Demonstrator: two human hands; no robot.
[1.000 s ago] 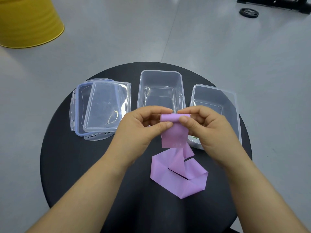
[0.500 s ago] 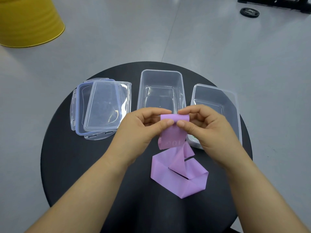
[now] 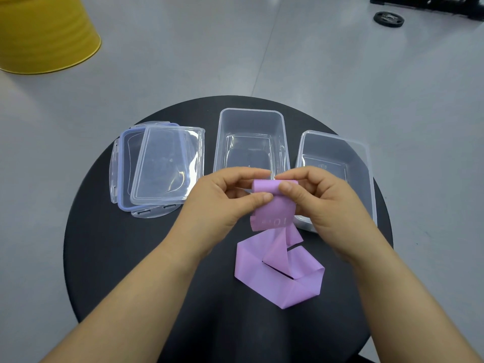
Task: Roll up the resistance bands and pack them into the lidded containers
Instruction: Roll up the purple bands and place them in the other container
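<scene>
Left hand, right hand: both pinching rolled top of purple band.
Tail: folded on bench.
Change: print now showing on flap.

There is one round black counter. There are two clear boxes and one purple band. I count two lids, but they are stacked, so it is hard to be sure. There are two hands, one yellow tub and one black ring.
</scene>
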